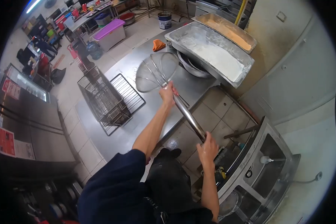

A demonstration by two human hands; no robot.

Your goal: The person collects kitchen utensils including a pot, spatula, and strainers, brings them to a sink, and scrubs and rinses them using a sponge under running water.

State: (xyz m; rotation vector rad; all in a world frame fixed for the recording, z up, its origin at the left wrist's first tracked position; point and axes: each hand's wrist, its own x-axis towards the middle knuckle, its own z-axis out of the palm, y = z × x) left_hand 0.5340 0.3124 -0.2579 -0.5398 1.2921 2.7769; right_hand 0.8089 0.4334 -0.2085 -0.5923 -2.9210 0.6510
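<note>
I hold a large wire-mesh skimmer [157, 71] with a long metal handle in both hands. My left hand [168, 94] is closed round the handle just below the round mesh head. Farther down, my right hand [208, 149] grips the handle near its end. The mesh head is over the steel table [145, 115], left of a metal bowl [192, 67]. Partly above that bowl sits a deep steel tray [216, 56] of white powder. Behind it is a second tray [227, 31] with orange-yellow powder.
Wire fryer baskets [104, 97] rest on a black rack [128, 93] at the table's left. An orange cloth [158, 45] lies near the far edge. At lower right stands a steel fryer or sink unit [257, 168]. A purple-lidded bin [110, 31] is on the floor beyond.
</note>
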